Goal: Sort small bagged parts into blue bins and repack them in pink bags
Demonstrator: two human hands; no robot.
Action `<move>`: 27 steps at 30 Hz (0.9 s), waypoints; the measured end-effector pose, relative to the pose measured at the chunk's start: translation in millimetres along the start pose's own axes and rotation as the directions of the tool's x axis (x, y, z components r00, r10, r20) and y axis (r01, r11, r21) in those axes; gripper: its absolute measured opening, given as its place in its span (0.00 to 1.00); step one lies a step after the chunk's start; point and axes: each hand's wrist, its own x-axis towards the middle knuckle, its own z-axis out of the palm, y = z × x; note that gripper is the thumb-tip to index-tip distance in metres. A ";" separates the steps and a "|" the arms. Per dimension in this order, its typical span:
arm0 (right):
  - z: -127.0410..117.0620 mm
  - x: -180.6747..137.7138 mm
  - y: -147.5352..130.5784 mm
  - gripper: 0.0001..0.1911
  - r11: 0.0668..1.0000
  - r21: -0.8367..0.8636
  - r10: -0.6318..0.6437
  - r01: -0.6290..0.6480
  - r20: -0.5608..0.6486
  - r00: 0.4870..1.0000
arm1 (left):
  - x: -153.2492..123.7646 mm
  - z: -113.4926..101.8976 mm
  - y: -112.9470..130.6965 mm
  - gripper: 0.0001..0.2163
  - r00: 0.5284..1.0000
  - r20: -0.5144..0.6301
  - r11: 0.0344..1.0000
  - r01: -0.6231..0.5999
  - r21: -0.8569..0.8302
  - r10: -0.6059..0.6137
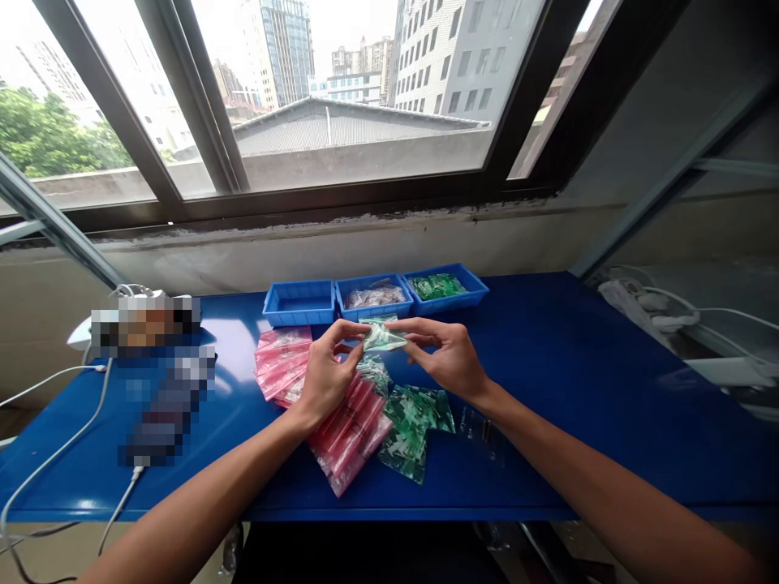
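Observation:
Between my two hands I hold up a small clear plastic bag (pixel 385 336) with pale green pieces in it. My left hand (pixel 332 365) pinches its left edge between thumb and fingers. On the opposite edge, my right hand (pixel 447 353) has a like pinch. Below lie pink plastic bags (pixel 350 434), overlapping in a fanned stack partly hidden by my left hand and forearm. Clear bags of green pieces (pixel 407 434) lie to the right of the pink ones. A small heap of pale green pieces (pixel 376 373) shows just under the held bag.
Three blue bins stand in a row at the back: an empty bin (pixel 298 316), a bin of clear packets (pixel 341 311) and a bin of green pieces (pixel 480 290). White cables (pixel 103 397) and blurred-out objects lie on the blue table (pixel 584 389) at left.

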 end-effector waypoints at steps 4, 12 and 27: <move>-1.1 0.1 -1.9 0.09 0.999 0.021 0.041 -0.042 0.027 0.999 | -0.7 0.4 2.0 0.07 1.000 0.011 1.000 0.013 0.015 -0.013; -7.0 9.4 0.5 0.20 0.894 0.266 0.278 -0.360 0.299 0.913 | -3.2 1.3 6.0 0.13 0.989 0.115 0.995 0.094 0.018 -0.096; -36.3 19.8 7.6 0.18 0.953 -0.009 0.290 -0.303 0.318 0.903 | -1.4 1.2 2.6 0.13 0.983 0.164 0.996 0.075 0.047 -0.081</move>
